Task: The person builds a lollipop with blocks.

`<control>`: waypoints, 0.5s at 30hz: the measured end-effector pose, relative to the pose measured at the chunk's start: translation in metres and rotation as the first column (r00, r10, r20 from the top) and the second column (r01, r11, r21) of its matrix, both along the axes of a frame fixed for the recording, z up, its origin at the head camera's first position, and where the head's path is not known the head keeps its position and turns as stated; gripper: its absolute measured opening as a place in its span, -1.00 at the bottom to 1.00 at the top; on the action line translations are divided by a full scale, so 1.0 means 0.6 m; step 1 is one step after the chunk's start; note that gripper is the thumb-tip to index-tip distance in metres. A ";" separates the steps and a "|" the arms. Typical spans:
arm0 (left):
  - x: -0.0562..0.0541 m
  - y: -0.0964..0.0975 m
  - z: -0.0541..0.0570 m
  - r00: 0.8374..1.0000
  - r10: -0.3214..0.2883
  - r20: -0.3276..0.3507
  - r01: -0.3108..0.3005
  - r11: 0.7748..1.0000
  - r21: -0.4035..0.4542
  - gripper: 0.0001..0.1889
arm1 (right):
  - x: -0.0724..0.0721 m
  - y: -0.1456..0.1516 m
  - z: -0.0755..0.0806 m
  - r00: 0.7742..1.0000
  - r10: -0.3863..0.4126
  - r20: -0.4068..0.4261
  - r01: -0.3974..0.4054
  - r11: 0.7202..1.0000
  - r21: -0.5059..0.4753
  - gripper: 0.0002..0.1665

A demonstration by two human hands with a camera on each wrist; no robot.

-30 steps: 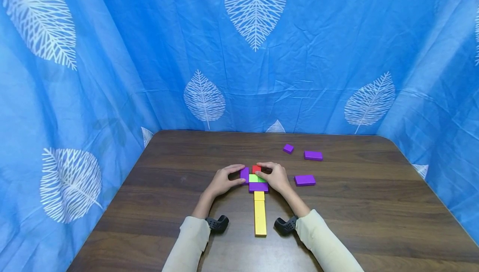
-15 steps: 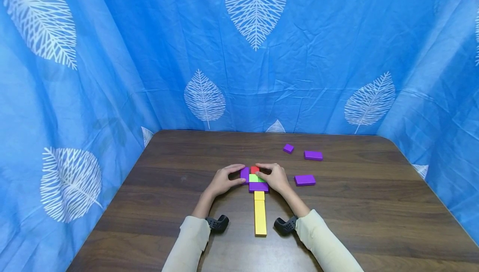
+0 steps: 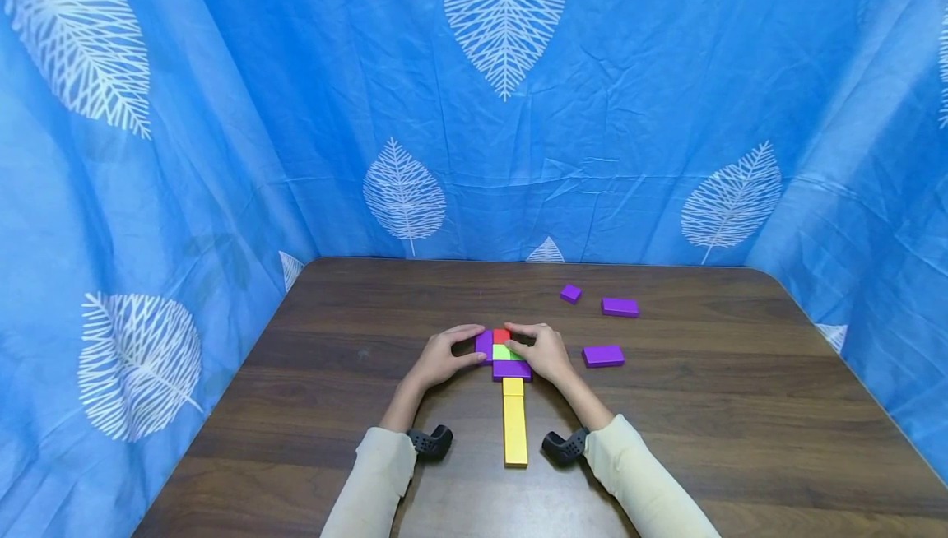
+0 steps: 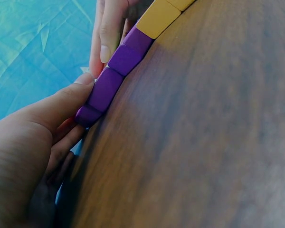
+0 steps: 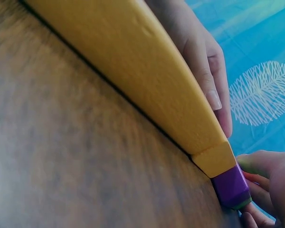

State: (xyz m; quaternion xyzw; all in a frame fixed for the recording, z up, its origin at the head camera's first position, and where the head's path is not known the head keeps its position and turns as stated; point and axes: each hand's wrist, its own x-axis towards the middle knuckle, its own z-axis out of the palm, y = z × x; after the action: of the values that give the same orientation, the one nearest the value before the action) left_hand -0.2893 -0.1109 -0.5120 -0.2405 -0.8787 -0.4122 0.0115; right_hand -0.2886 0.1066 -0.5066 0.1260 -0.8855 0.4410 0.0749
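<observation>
My left hand (image 3: 439,359) pinches an upright-lying purple block (image 3: 484,346) by its near and far ends; in the left wrist view the thumb presses its end. Right beside this block sits a small red block (image 3: 501,336), pinched by my right hand (image 3: 550,353) between thumb and index finger. A light green block (image 3: 501,352) lies directly below the red one, with a darker green piece (image 3: 515,355) partly hidden under the right thumb. Under the green runs a crosswise purple block (image 3: 512,369), then a short yellow block (image 3: 513,387) and a long yellow block (image 3: 514,431).
Two loose purple blocks, one farther back (image 3: 620,308) and one nearer (image 3: 603,356), lie to the right on the brown wooden table (image 3: 704,406). A small purple block (image 3: 570,294) lies at the back. A blue leaf-patterned curtain (image 3: 629,110) surrounds the table's back and sides.
The red block has slid left under my right fingers, until it lies up against the purple block on the left. My left hand has stayed in place.
</observation>
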 end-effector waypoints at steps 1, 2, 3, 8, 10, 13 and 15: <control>0.000 0.000 0.000 1.000 0.001 -0.001 -0.001 1.000 0.000 -0.47 | 0.000 0.000 0.000 1.000 -0.001 -0.002 0.001 1.000 0.001 -0.62; 0.000 0.000 0.000 1.000 0.001 -0.003 -0.001 1.000 0.001 -0.47 | 0.000 0.000 0.000 1.000 -0.001 -0.003 0.001 1.000 0.000 -0.62; 0.000 0.000 0.001 1.000 0.002 -0.003 -0.002 1.000 0.001 -0.47 | 0.000 0.000 0.000 1.000 0.000 -0.001 0.000 1.000 -0.001 -0.61; 0.001 -0.001 0.002 1.000 0.003 0.001 -0.003 1.000 0.005 -0.47 | 0.000 0.001 0.003 1.000 0.013 -0.001 -0.013 1.000 -0.015 -0.59; 0.001 -0.001 0.002 1.000 0.005 0.009 -0.005 1.000 0.003 -0.47 | 0.000 0.003 0.006 1.000 0.024 0.003 -0.024 0.999 -0.029 -0.59; 0.002 0.000 0.003 1.000 0.003 0.017 -0.003 1.000 0.000 -0.45 | -0.002 0.008 0.010 1.000 0.026 0.011 -0.025 0.998 -0.051 -0.60; 0.002 0.000 0.003 1.000 0.002 0.019 -0.002 1.000 0.000 -0.45 | -0.005 0.015 0.013 1.000 0.023 0.011 -0.022 0.998 -0.066 -0.61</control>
State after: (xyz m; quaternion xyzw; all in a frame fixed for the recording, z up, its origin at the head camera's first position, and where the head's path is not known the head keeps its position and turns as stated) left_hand -0.2878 -0.1108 -0.5102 -0.2358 -0.8789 -0.4145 0.0037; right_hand -0.2917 0.1157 -0.4987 0.1308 -0.8695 0.4714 0.0685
